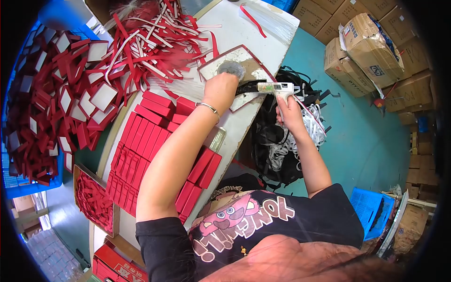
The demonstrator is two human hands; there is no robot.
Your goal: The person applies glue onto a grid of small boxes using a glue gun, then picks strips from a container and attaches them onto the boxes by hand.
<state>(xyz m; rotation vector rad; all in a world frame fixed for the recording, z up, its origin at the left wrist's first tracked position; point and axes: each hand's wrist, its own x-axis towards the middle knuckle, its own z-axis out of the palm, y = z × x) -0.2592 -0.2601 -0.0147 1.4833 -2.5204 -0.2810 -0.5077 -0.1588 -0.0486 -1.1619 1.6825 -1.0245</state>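
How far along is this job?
Likely partway. Red boxes rowed on the table look done. In hand: the right hand grips a white gun-shaped tool; the left hand is at a round grey item. Probably left: loose red-and-white strips and the heaped red pieces.

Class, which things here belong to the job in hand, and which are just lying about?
Probably the job:
glue gun, in the right grip
round grey object, at the left grip
red-edged board beneath it
stacked red boxes
red-and-white strips

Probably lying about:
cardboard cartons
blue crate, lower right
white straps on the floor
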